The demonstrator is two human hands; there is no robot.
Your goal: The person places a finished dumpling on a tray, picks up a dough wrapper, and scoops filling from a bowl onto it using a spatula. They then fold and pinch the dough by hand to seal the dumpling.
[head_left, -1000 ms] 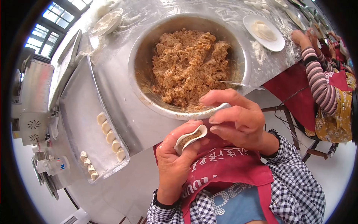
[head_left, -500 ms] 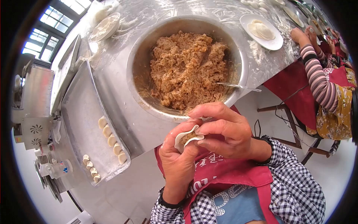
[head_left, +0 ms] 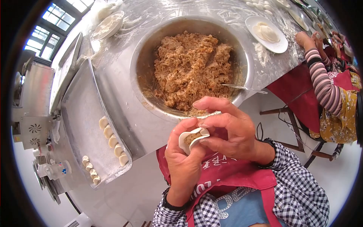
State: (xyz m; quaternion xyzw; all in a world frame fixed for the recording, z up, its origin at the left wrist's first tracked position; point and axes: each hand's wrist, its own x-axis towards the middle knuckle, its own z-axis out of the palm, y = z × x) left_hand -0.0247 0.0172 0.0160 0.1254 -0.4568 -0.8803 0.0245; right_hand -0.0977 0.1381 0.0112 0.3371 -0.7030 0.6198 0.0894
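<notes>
A dumpling [head_left: 193, 139], its white wrapper folded around brown filling and still gaping in the middle, sits between my two hands. My left hand [head_left: 183, 160] cups it from the left, thumb and fingers around the wrapper. With thumb and index finger, my right hand [head_left: 232, 130] pinches the wrapper's right edge. Just beyond my hands stands a large steel bowl [head_left: 141, 72] with a heap of minced filling [head_left: 193, 68]. A spoon handle [head_left: 244, 88] leans out over the bowl's right rim.
On the left, a metal tray [head_left: 81, 109] carries two rows of dumplings [head_left: 112, 142]. A plate [head_left: 280, 45] of round wrappers [head_left: 266, 32] lies at the right; a floury dish [head_left: 109, 25] stands at the back left. A co-worker's striped sleeve [head_left: 323, 77] reaches in from the right.
My right fingers have shifted slightly along the wrapper's edge, and the dumpling's opening has turned a little. Both hands still hold it. The view has moved slightly.
</notes>
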